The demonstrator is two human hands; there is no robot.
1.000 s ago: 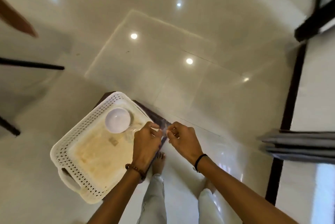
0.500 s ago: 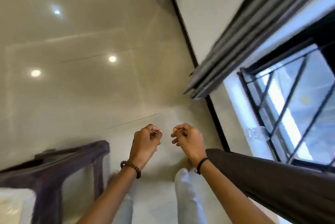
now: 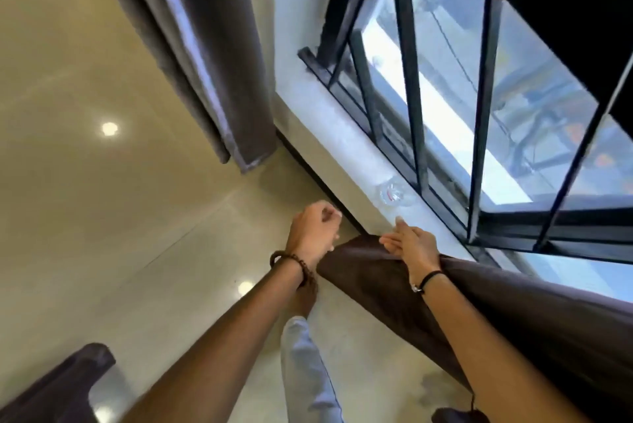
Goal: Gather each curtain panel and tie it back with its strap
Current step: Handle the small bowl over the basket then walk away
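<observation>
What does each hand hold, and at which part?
Right hand: nothing, straight fingers lie on the edge of the near curtain panel. Left hand: curled, contents cannot be told.

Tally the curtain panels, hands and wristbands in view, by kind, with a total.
Curtain panels: 2 (hanging panel, near panel)
Hands: 2 (left hand, right hand)
Wristbands: 2 (beaded bracelet, black band)
Total: 6
</observation>
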